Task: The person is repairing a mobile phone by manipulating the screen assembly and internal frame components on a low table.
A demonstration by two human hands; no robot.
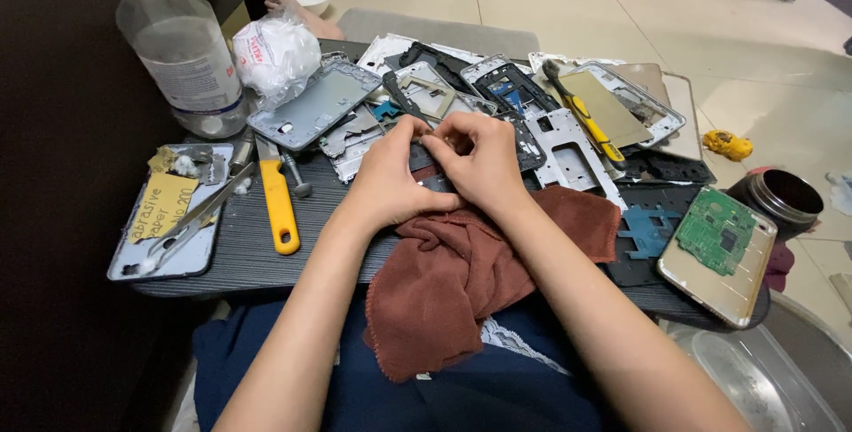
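Head view: both hands meet over the middle of the dark counter. The left hand and the right hand have their fingers curled shut on a small dark phone part, pinching it from both sides; thumbs and forefingers press at its top edge, and most of the part is hidden under them, so its exact kind cannot be told. It sits just above a rust-brown cloth that hangs off the counter's near edge onto the person's lap.

Behind the hands lies a heap of stripped phone frames and back plates, already taken apart. To the right a gold phone shell lies with a green circuit board resting on it, beside a round dark tin. To the left are a yellow-handled knife, tweezers across a grey phone tray, and a clear plastic bottle.

Judging by the heap, much dismantling looks done; the part in hand appears mid-work, not yet laid aside.
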